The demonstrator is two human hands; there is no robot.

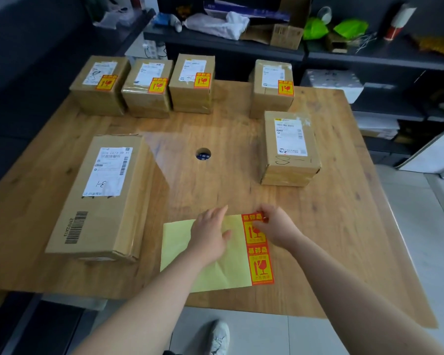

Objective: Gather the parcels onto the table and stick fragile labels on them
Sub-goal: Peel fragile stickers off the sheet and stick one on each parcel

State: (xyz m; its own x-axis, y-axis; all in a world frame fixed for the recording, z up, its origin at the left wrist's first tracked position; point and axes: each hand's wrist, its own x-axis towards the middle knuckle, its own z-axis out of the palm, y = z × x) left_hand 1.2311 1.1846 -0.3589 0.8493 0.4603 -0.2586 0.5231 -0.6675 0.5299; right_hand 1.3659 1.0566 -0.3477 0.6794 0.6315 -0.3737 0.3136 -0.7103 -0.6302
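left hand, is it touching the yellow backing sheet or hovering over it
Touching. The head view shows the left hand lying palm-down flat on the yellow backing sheet, no gap or shadow visible beneath it, while the right hand pinches the upper fragile label.

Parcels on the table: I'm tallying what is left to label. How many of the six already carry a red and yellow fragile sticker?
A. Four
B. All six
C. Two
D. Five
A: the four boxes along the far edge each show a sticker, for example the far-left parcel, while the large near-left parcel and the near-right parcel show only white shipping labels.
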